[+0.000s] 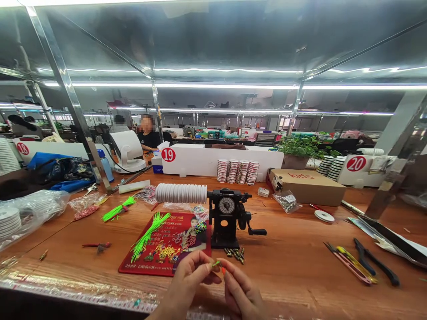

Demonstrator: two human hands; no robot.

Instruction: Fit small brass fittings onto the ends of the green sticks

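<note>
My left hand [193, 278] pinches a small bright green piece [216, 264], perhaps a strand, between thumb and fingertip. Close beside it, my right hand [242, 289] is closed on a tiny orange-red piece [223, 270]; whether the two pieces are joined I cannot tell. Both hands are just above the table's front part, below a black hand-crank winder [224, 226] that carries a row of white spools [182, 194]. Left of the hands lies a red mat [133, 265] with a bundle of green strands [150, 235], small gold pieces [167, 251] and multicoloured beads [200, 226]. Several metallic pieces [235, 254] lie at the winder's base.
Pliers [373, 262] and slim cutters [350, 266] lie at right. Behind stand a cardboard box [308, 186], stacked spools [233, 171] and a white partition [196, 162]. Another green bundle [118, 210] and bagged spools [20, 218] are at left. A person [148, 135] sits farther back.
</note>
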